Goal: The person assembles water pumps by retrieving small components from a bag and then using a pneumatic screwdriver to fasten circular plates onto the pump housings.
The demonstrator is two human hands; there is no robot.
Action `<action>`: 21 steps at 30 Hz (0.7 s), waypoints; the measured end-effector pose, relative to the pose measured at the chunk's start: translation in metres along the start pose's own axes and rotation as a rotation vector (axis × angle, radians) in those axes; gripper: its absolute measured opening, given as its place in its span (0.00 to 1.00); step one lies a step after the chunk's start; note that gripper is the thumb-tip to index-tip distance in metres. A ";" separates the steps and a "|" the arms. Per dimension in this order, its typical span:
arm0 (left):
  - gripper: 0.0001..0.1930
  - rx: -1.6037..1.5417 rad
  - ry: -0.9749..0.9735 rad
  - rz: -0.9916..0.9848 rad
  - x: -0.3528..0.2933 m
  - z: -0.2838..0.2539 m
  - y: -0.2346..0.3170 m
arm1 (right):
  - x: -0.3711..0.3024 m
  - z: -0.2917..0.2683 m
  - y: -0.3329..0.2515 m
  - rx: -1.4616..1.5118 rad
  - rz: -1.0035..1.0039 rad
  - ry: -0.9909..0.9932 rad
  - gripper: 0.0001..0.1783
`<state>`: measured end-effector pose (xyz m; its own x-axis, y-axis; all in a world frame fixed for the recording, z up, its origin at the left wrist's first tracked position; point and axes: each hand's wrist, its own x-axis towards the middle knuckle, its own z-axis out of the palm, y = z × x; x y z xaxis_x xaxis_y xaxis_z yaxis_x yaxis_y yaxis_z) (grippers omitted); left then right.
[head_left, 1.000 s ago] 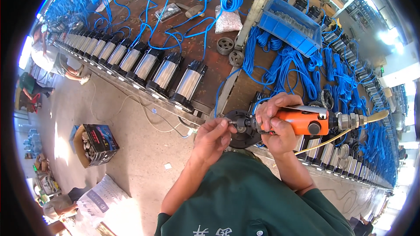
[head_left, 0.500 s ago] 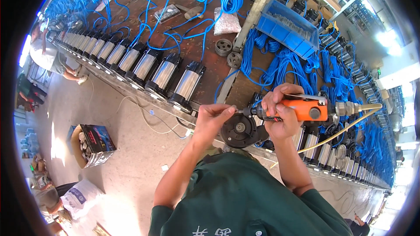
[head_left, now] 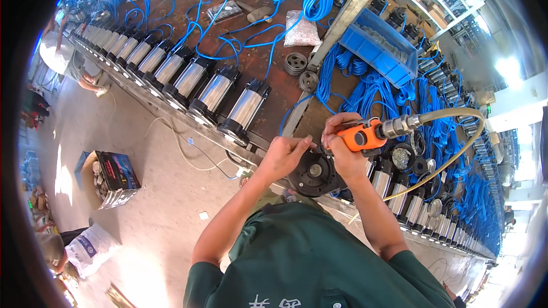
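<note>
Orange casing shows above our right hand (head_left: 347,151), whose fingers are wrapped around the power tool (head_left: 361,137); a pale hose (head_left: 454,114) loops away from its right end. Our left hand (head_left: 281,158) is just to the left, thumb and forefinger narrow above the far side of the black round part (head_left: 328,182), which sits at the near edge of the bench (head_left: 279,92), beyond our green shirt (head_left: 308,251). Whether those fingertips pinch anything we cannot tell (something small could easily hide there), and our right hand covers the tool's working end.

As for progress, we judge this round part to be partway done. Its centre is exposed, and a small bright spot toward its near left side may be a seated fastener, though it is too small to be sure. How many others are in, and how many remain, we cannot count. With the tool held so close, we take the piece as not yet finished.

To the left, steel-bodied units (head_left: 245,108) line the bench edge, with more such units (head_left: 381,183) on the right; which are complete we cannot tell. A dish of small metal pieces (head_left: 402,157) is right of the tool, and a blue crate (head_left: 377,63) lies farther off.
</note>
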<state>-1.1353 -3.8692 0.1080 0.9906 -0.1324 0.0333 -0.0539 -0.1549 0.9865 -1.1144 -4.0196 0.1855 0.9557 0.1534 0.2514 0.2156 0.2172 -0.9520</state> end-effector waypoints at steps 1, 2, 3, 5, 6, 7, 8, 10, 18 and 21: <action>0.19 0.008 0.002 0.015 0.000 -0.001 0.001 | 0.001 0.002 0.001 -0.034 -0.006 -0.022 0.13; 0.19 0.019 0.007 0.030 -0.002 -0.003 0.001 | 0.002 0.005 0.006 -0.066 -0.040 -0.017 0.13; 0.17 -0.067 0.042 -0.006 -0.003 -0.002 -0.003 | 0.003 0.005 0.007 -0.070 -0.030 -0.014 0.13; 0.14 -0.237 0.111 -0.073 -0.003 0.004 -0.016 | 0.004 0.005 0.009 -0.074 -0.014 -0.009 0.14; 0.08 -0.419 0.092 -0.205 -0.005 0.003 -0.021 | 0.004 0.006 0.006 -0.092 0.005 -0.019 0.15; 0.07 -0.580 0.160 -0.293 -0.009 0.001 -0.025 | 0.005 0.007 0.005 -0.086 -0.003 -0.033 0.15; 0.07 -0.735 0.219 -0.382 -0.012 -0.001 -0.023 | 0.005 0.007 0.004 -0.079 -0.014 -0.035 0.15; 0.11 -0.991 0.278 -0.444 -0.022 -0.008 -0.031 | 0.005 0.004 0.000 -0.057 -0.037 -0.066 0.16; 0.09 -1.114 0.275 -0.374 -0.056 -0.022 0.015 | -0.006 0.012 -0.044 0.234 -0.116 -0.060 0.19; 0.06 -1.060 0.233 -0.359 -0.059 -0.013 0.029 | -0.011 0.015 -0.050 0.361 -0.181 -0.046 0.20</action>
<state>-1.1934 -3.8529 0.1364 0.9326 -0.0451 -0.3581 0.2601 0.7718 0.5803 -1.1393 -4.0174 0.2328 0.8969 0.1225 0.4250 0.2877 0.5683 -0.7709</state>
